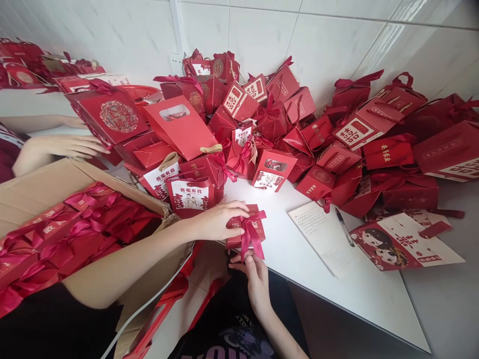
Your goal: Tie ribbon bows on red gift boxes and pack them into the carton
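Note:
A small red gift box point(250, 230) with a magenta ribbon bow sits at the near edge of the white table point(374, 291). My left hand point(219, 219) grips it from the left, fingers over its top. My right hand point(252, 271) comes up from below and pinches the hanging ribbon ends at the box's front. Just behind the box stands a red bag with a cartoon couple point(190, 196).
A big heap of red gift bags and boxes point(284, 114) covers the back of the table. An open notebook point(325, 234) with a pen point(345, 227) lies right of the box. A cardboard carton point(45, 184) of ribboned boxes sits left. Another person's hand point(69, 145) rests far left.

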Demonstrator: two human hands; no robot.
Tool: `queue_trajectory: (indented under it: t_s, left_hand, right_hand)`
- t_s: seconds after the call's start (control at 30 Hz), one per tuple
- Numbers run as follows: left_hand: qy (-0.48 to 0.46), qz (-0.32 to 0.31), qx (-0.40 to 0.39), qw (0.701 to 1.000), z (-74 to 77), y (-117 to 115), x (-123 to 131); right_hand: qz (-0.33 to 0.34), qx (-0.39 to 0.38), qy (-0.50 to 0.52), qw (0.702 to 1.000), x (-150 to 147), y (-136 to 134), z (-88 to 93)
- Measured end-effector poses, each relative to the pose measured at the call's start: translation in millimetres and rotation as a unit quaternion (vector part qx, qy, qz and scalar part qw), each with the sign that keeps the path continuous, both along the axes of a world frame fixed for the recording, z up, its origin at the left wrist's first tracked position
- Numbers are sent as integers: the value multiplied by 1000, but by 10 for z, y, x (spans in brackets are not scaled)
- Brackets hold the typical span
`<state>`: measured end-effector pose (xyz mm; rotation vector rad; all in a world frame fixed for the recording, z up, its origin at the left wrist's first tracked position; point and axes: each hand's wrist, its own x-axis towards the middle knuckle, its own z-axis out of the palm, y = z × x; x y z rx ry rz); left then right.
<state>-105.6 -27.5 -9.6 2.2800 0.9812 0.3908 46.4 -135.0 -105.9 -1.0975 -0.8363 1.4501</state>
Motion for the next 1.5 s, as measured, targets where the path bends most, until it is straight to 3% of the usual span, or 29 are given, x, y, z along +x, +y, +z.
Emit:
queue_trajectory:
  t_s: [0.2,0.47,0.7,0.93,1.17,1.23,1.37,1.5]
  left_hand:
    - [-79,70,-10,994,-42,-44,50]
    - [-93,92,-1,991,-128,-40,123]
    - [-87,73,5,994,-137,-28,117]
    - [-80,79,15,994,-146,-25,126]
    - [-59,115,17,991,-125,-6,118]
    - [-46,118,25,992,-76,0,83]
    - [-3,156,27,987,74,-39,-17]
    - [113,208,29,971,183,-138,-24]
  right_hand:
    - [44,12,-44,998,-73,97,76]
    - [106,23,-113,988,39,79,17]
    - [22,38,-13,999,357,92,28]
    - [81,42,-113,989,312,144,283]
    - [164,46,-193,966,522,59,197]
    - [131,57,-200,969,674,115,203]
    - [-1,113,-186,976,892,409,350]
    - [60,85,-277,955,832,777,514]
